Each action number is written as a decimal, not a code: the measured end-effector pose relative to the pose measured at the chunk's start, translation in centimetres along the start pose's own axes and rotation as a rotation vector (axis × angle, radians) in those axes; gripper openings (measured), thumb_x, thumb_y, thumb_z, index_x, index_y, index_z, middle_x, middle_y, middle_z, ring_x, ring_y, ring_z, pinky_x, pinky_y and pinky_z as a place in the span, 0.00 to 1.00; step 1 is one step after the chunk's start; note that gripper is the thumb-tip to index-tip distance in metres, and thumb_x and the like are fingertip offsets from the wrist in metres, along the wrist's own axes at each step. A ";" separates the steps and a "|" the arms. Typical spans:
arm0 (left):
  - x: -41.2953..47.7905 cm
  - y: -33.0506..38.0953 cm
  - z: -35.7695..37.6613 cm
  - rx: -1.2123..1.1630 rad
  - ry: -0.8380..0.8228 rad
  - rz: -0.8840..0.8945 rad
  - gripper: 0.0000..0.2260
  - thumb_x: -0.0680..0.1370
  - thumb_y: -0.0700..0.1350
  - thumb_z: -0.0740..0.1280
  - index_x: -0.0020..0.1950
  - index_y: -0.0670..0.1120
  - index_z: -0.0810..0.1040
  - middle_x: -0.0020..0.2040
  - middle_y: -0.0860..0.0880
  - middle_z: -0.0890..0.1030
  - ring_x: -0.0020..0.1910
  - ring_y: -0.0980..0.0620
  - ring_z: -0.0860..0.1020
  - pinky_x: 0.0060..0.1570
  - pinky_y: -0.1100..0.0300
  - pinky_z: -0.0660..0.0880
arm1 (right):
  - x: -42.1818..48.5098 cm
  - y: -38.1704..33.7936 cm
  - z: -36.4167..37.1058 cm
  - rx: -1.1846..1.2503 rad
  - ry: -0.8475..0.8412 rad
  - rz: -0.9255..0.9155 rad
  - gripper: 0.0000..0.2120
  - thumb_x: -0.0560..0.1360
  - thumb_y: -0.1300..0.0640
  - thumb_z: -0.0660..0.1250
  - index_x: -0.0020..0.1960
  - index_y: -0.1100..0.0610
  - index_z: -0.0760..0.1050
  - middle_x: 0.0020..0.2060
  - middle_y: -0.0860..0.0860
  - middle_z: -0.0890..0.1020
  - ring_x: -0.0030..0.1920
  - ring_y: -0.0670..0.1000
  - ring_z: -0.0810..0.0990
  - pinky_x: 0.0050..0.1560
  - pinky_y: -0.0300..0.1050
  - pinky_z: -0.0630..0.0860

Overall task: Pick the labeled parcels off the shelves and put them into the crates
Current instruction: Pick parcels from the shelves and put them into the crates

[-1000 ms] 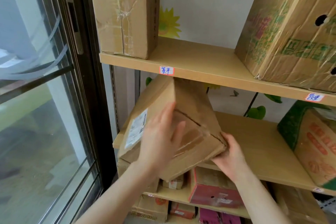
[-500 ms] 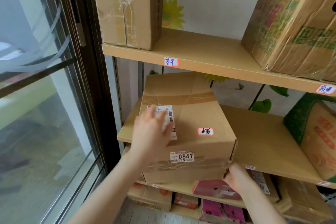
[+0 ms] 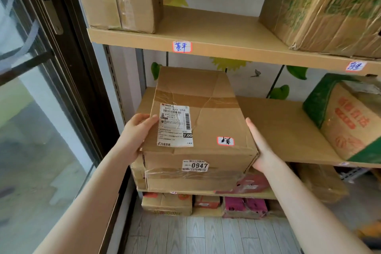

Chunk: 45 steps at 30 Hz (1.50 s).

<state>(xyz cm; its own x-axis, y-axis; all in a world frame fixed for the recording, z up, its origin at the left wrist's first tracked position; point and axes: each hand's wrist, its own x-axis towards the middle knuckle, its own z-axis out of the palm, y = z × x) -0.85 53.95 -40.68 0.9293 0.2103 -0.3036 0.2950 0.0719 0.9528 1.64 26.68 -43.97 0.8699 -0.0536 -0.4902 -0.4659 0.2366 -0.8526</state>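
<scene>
A brown taped cardboard parcel (image 3: 198, 126) is in the centre of the frame, at the front edge of the tan middle shelf (image 3: 288, 130). The left hand (image 3: 136, 134) grips its left edge, with the thumb curled over the top beside a white shipping label (image 3: 176, 125) reading "843 X64 056" and "7.00". The right hand (image 3: 260, 150) presses its right side with straight fingers. A front sticker (image 3: 195, 165) reads "0947". A red-bordered tag (image 3: 225, 141) on top bears handwriting too small to read.
</scene>
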 end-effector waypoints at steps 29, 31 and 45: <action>0.2 3.6 -1.3 0.008 -0.061 0.133 0.16 0.79 0.59 0.56 0.53 0.52 0.79 0.48 0.49 0.84 0.47 0.51 0.83 0.49 0.56 0.78 | -2.8 -3.0 2.2 0.140 -0.059 -0.131 0.08 0.75 0.50 0.63 0.47 0.53 0.78 0.38 0.52 0.84 0.37 0.52 0.81 0.41 0.46 0.77; 1.5 3.8 -2.3 -0.121 -0.018 0.174 0.19 0.79 0.58 0.56 0.50 0.47 0.79 0.43 0.49 0.85 0.41 0.53 0.83 0.41 0.59 0.78 | -1.0 -3.6 4.8 0.164 -0.072 -0.135 0.08 0.75 0.50 0.63 0.47 0.53 0.77 0.38 0.52 0.83 0.37 0.52 0.81 0.40 0.45 0.78; 10.4 0.6 -4.7 -0.179 0.507 0.334 0.22 0.80 0.59 0.52 0.38 0.48 0.78 0.38 0.50 0.81 0.39 0.54 0.77 0.43 0.60 0.73 | 8.2 -2.8 13.0 0.101 -0.032 -0.075 0.20 0.69 0.46 0.69 0.59 0.52 0.75 0.44 0.53 0.82 0.40 0.53 0.82 0.38 0.45 0.78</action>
<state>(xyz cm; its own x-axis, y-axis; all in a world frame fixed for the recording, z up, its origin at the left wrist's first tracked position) 7.98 60.82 -43.27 0.7314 0.6820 0.0037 -0.0750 0.0750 0.9944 12.16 38.22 -43.29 0.9070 -0.0440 -0.4188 -0.3825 0.3300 -0.8630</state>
